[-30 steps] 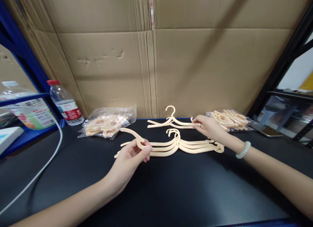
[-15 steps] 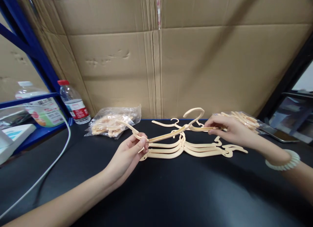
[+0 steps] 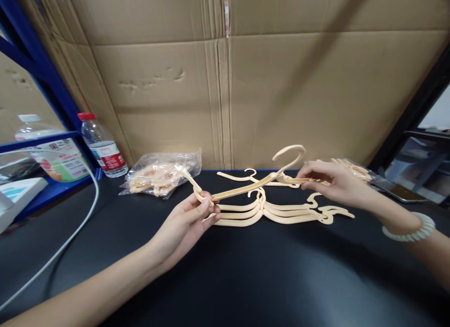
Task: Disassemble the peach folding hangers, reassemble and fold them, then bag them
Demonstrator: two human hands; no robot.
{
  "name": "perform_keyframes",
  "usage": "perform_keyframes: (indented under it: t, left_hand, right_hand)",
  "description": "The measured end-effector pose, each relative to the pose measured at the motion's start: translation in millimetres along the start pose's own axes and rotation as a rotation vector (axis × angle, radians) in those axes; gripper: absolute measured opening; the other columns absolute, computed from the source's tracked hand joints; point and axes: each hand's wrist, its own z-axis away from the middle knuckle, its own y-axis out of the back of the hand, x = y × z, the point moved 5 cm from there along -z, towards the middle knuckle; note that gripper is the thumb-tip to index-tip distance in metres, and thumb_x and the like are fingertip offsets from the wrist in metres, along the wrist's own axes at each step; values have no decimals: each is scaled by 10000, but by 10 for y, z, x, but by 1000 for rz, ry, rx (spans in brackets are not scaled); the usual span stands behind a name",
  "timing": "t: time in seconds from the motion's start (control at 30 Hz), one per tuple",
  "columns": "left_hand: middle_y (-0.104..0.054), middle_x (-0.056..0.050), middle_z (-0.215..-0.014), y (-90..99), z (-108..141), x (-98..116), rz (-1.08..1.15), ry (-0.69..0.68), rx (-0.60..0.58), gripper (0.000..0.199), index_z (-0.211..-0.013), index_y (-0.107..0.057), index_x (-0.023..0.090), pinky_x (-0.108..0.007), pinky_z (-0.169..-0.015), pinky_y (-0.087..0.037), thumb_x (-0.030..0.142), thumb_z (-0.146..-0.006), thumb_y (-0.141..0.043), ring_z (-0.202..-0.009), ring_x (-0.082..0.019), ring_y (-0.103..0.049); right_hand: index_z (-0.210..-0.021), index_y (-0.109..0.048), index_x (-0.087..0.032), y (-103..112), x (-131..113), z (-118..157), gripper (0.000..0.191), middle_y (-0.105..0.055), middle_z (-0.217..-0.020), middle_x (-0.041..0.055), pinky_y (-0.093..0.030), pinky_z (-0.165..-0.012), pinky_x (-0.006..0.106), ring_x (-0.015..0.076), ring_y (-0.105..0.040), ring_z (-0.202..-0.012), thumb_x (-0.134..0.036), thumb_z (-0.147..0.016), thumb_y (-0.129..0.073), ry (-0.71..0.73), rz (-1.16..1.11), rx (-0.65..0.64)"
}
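From my end of the feed, I have the left hand (image 3: pixel 186 221) pinching a small curved piece (image 3: pixel 190 179) between thumb and fingers, right at the left end of a cream hanger (image 3: pixel 242 188). My view of that joint is poor because the fingers cover it, so I can't say whether the two are fitted together. The right hand (image 3: pixel 325 177) pinches the hanger's other arm from above, a pale beaded bracelet (image 3: pixel 409 231) at its wrist. The hanger is held raised over the tabletop (image 3: pixel 246 275), its arms spanning the two hands and its hook pointing up and to the left.

Just below it I see a row of similar hangers (image 3: pixel 242 215) lying close together, with curved end pieces at their right side. Another hanger (image 3: pixel 234 177) lies flat behind. Farther left, a clear bag (image 3: pixel 160 174) of cream parts sits near a red-capped bottle (image 3: pixel 107 153); a second bag (image 3: pixel 351 167) is partly hidden behind the right hand. Cardboard (image 3: pixel 168 92) stands along the back, and a white cable (image 3: pixel 82 224) curves down at left.
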Motion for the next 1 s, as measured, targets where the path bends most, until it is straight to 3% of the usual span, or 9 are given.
perform_keyframes:
  t: [0.13, 0.33, 1.0]
  left_hand:
    - [-577, -25, -818, -4, -2, 5, 20, 3, -9, 63, -795, -646, 147, -262, -773, -547, 141, -798, -709, -794, -135, -587]
    - [-609, -55, -973, -20, 5, 10, 17, 16, -6, 44, -808, -651, 142, -283, -791, -557, 137, -809, -694, -809, -133, -593]
    - [-574, -17, -779, -46, 37, -7, -16, 53, -43, 130, -749, -622, 130, -231, -756, -557, 153, -760, -749, -754, -125, -607]
  right_hand:
    - [-866, -631, -203, 23, -4, 13, 154, -657, -804, 51, -454, -588, 282, 161, -585, -676, -351, -863, -590, 18, 19, 11]
    - [-876, -629, -205, 23, -31, 17, 100, -650, -786, 32, -441, -596, 271, 144, -577, -667, -294, -867, -585, 74, 40, -13]
    - [-872, -628, -213, 20, -109, 12, 81, -658, -807, 35, -447, -621, 291, 157, -583, -691, -274, -871, -574, 115, 56, 21]
